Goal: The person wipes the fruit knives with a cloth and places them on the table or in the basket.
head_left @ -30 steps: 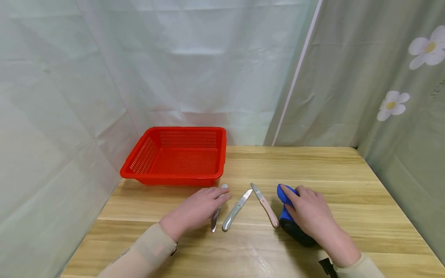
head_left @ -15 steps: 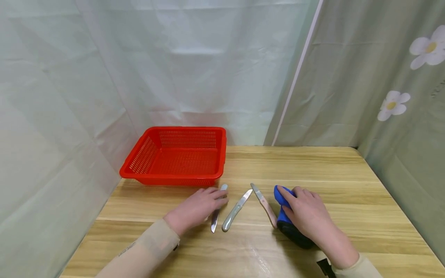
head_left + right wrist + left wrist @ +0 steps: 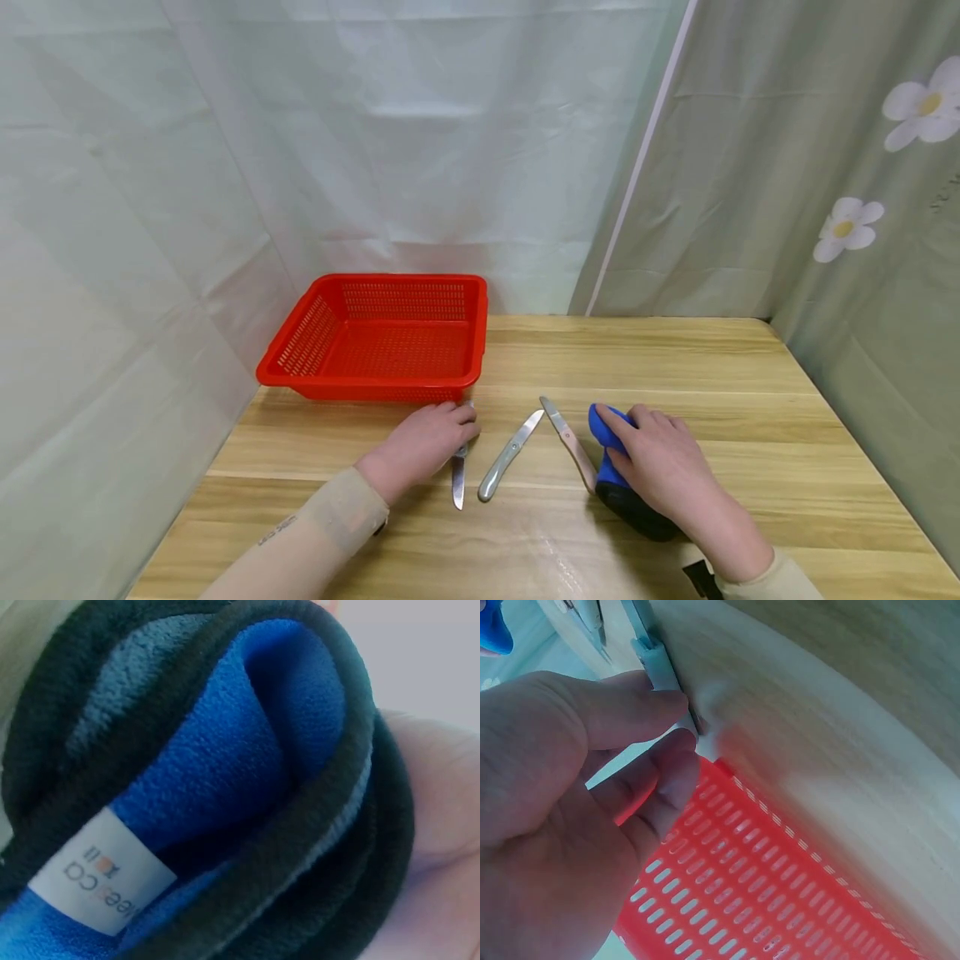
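Wooden table [image 3: 645,358] beneath, left hand [image 3: 422,440] pinches knife [image 3: 458,485], blade toward person

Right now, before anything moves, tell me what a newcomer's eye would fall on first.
Probably the bright red basket, toward the back left of the table. Next, the blue, black-edged cloth in the right hand, then the three knives lying between the hands, with the left hand at the leftmost one's handle.
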Action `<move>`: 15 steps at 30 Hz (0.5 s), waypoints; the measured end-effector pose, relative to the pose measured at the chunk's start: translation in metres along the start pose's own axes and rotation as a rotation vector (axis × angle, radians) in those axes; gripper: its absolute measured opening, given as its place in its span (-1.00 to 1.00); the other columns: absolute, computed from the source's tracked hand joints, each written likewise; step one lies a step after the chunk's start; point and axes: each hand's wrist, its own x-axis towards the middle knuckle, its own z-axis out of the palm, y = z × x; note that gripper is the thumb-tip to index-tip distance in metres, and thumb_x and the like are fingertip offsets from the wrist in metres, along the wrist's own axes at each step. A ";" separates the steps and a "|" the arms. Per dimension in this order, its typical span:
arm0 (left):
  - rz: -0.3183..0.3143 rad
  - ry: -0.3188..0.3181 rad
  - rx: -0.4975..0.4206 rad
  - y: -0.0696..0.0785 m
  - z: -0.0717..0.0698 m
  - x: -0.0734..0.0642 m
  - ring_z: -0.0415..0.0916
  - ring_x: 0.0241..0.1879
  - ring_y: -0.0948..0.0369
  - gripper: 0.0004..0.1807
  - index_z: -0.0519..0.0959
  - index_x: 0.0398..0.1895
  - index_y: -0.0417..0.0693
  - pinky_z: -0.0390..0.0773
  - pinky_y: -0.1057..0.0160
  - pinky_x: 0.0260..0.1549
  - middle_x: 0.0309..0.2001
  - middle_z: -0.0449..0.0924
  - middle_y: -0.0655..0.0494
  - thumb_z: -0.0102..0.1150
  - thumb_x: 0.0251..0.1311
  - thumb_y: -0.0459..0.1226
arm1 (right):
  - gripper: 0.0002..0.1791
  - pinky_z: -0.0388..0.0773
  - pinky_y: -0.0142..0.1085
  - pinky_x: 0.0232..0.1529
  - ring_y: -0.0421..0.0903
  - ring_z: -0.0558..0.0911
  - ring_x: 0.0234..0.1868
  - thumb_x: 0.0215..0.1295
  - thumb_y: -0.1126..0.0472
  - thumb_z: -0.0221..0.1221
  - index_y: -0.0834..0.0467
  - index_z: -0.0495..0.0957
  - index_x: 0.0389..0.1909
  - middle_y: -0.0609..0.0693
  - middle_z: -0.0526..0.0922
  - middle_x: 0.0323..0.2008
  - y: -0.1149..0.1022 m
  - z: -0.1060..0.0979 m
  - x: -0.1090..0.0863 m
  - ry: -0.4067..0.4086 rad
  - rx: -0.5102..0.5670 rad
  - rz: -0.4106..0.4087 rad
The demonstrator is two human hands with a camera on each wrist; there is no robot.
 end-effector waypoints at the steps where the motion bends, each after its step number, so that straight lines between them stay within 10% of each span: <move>1: 0.002 0.002 0.012 0.000 0.000 0.000 0.64 -0.02 0.07 -0.62 0.79 0.07 0.01 0.71 0.11 0.04 0.09 0.69 0.05 0.56 0.23 -0.47 | -0.34 0.63 0.18 -0.09 0.10 0.69 -0.17 0.32 0.16 0.56 0.12 0.64 0.43 0.10 0.66 -0.15 0.000 0.000 0.000 0.001 0.005 0.000; 15: -0.007 0.043 0.100 -0.004 0.000 -0.008 0.57 -0.16 0.09 -0.67 0.73 -0.09 0.04 0.69 0.13 -0.15 -0.14 0.70 0.11 0.58 0.18 -0.47 | -0.35 0.63 0.15 -0.11 0.10 0.69 -0.14 0.33 0.17 0.54 0.11 0.65 0.43 0.12 0.67 -0.12 0.000 0.000 0.001 -0.007 0.010 0.008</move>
